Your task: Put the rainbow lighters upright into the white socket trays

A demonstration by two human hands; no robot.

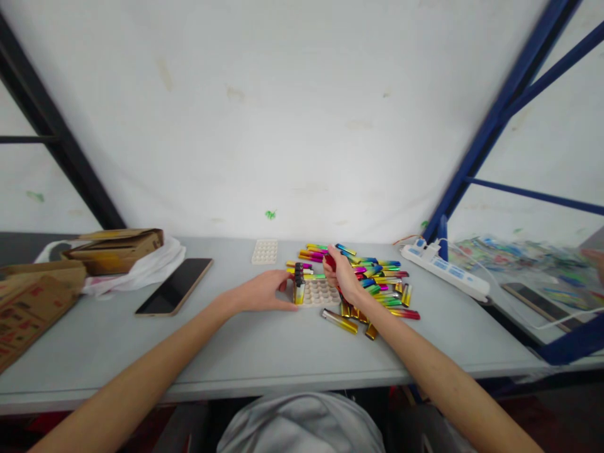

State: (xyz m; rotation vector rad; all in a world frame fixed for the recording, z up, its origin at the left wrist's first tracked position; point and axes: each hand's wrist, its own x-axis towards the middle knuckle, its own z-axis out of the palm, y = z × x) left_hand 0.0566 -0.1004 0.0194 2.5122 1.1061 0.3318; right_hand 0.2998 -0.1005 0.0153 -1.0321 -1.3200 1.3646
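Note:
A cream tray with rows of round holes lies on the table. Along its left end several lighters with black tops stand upright in a row. My left hand curves around that end, thumb at the front corner and fingers behind, gripping the tray. Over the tray's back right corner, my right hand is closed on a red lighter, mostly hidden by the fingers. A heap of shiny multicoloured lighters spreads beside and behind the tray, partly under my right wrist. One gold lighter lies in front.
Another cream holed tray lies near the wall. To the left are a phone, a white plastic bag and cardboard boxes. A power strip with cables and a blue metal frame stand at the right.

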